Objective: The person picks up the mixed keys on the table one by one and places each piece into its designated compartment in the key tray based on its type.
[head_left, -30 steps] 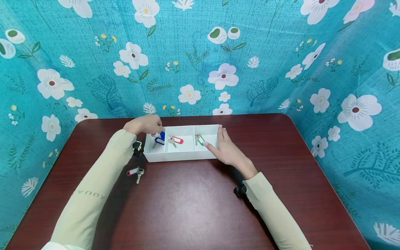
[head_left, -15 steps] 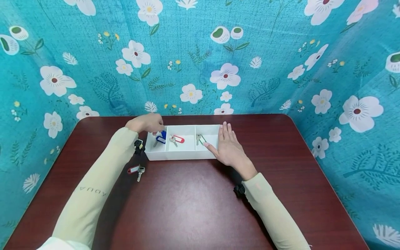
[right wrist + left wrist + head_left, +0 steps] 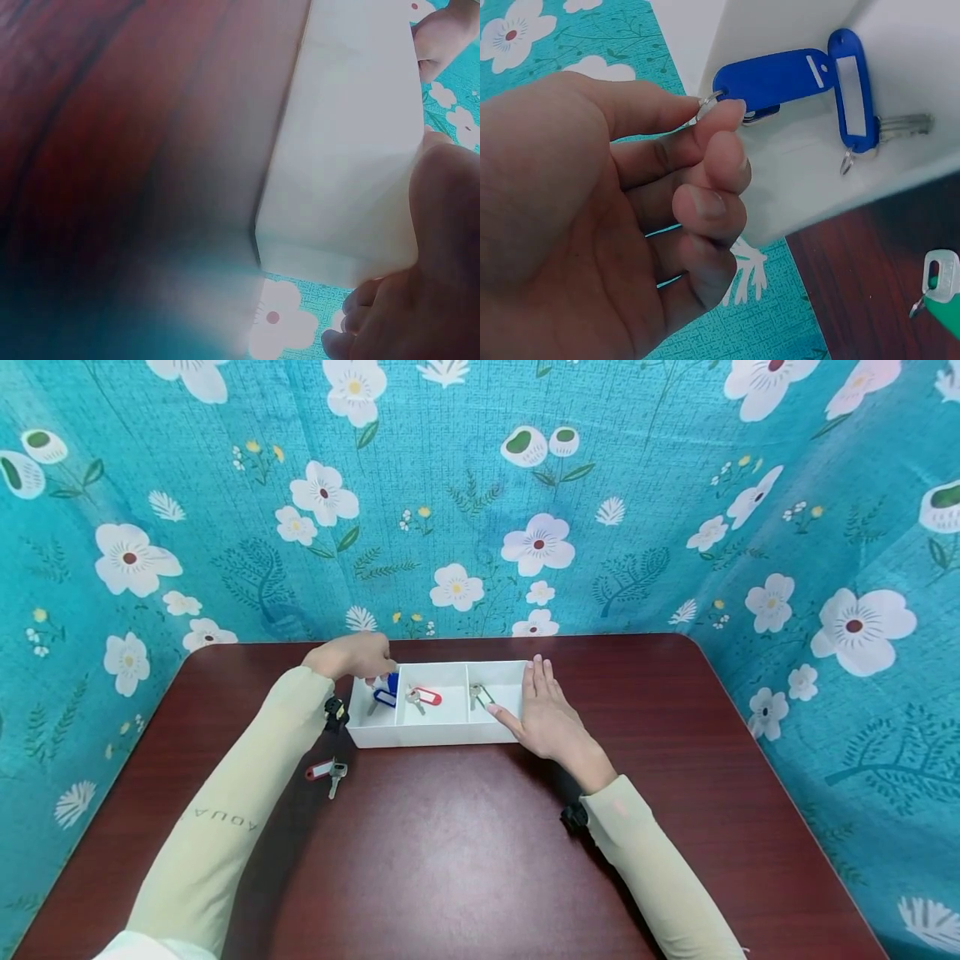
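A white tray (image 3: 435, 735) with three compartments stands near the table's back edge. My left hand (image 3: 352, 655) is over its left compartment, thumb and forefinger pinching the metal ring of a blue key tag (image 3: 772, 79). Below that tag, part of a key shows. Beside it in the same compartment lies a second blue key tag (image 3: 855, 97) with its key. My right hand (image 3: 551, 718) rests along the tray's right end, fingers straight, thumb over the front rim. A red-tagged key (image 3: 416, 697) lies in the middle compartment, a green-tagged key (image 3: 476, 693) in the right one.
Another key with a red tag (image 3: 321, 770) lies on the dark red table (image 3: 465, 843) in front of the tray's left end. Near my left wrist, a key with a green part (image 3: 945, 319) shows. A blue flowered cloth (image 3: 480, 510) hangs behind the table.
The fingers of my right hand have straightened and spread slightly at the tray's end. My left hand stays at the left compartment with the blue key tag, the tag shifting only slightly.
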`<state>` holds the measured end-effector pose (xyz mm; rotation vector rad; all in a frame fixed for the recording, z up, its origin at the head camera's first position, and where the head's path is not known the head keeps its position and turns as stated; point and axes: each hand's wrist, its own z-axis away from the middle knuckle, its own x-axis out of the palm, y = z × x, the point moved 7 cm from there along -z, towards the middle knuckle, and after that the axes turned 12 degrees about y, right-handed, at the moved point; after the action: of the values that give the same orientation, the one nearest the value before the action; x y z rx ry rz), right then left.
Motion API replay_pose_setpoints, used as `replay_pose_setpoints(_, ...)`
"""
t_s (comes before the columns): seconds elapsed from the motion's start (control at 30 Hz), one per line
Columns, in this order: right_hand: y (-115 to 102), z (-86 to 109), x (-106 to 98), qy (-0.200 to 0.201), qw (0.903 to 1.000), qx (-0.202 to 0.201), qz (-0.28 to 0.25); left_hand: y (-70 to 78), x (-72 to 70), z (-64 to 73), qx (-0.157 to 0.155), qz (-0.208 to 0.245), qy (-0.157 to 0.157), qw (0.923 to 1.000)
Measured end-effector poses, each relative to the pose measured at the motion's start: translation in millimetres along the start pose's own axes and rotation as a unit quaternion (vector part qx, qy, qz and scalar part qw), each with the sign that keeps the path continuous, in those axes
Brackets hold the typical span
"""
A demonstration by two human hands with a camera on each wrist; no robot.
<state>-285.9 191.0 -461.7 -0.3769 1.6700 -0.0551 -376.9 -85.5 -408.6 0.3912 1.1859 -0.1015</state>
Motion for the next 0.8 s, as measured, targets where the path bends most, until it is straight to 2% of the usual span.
replay_pose_setpoints(0.47,0,0.2,3,-0.015,0.9997,0.0,-0.017,-3.5,-4.4,3.3,0.008,0.002,0.011,0.9999)
replay_pose_setpoints(0.8,-1,1.6,2,-0.004,0.9997,-0.004,-0.023,-0.9,0.8,11.1,0.009,0.007,0.01,0.9999)
